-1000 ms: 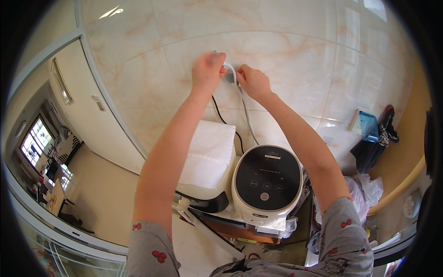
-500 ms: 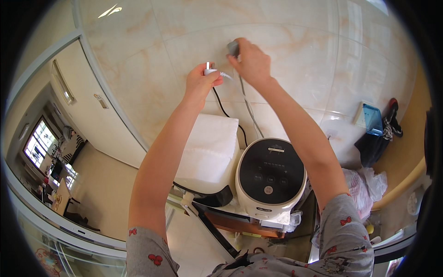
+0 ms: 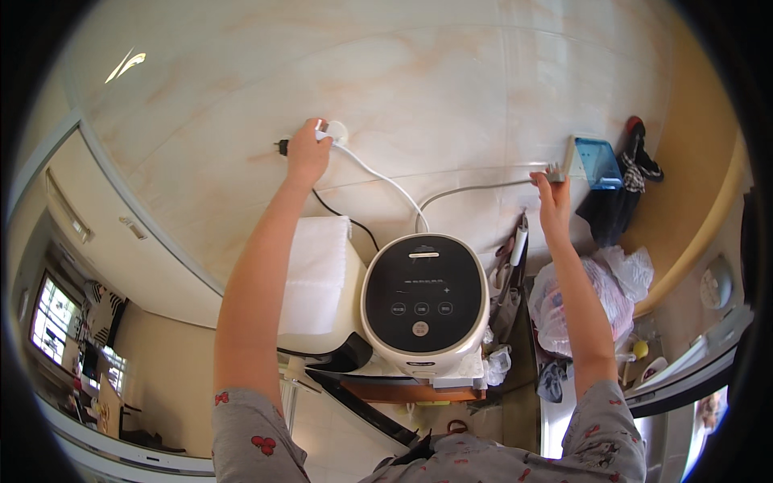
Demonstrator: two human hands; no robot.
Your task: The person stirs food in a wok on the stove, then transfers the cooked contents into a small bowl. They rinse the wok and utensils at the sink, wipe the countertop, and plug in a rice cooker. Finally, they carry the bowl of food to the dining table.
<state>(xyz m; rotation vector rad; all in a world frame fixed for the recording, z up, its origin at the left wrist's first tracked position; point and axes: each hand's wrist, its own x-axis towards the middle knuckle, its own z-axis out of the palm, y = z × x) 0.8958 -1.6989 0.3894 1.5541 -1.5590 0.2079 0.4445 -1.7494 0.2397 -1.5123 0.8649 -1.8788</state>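
Head: left hand [image 3: 307, 153] grips white plug [image 3: 332, 133]; right hand [image 3: 554, 197] grips grey plug [image 3: 554, 173].

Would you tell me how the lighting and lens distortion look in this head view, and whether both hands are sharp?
Head view: strong fisheye bending, dark corners; a bright glare streak on the marble wall upper left; daylight blows out the window; left hand and right hand are fairly sharp, the cooker evenly lit.

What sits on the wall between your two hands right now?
Head view: between left hand and right hand, bare beige marble wall tile, crossed only by white and grey cords.
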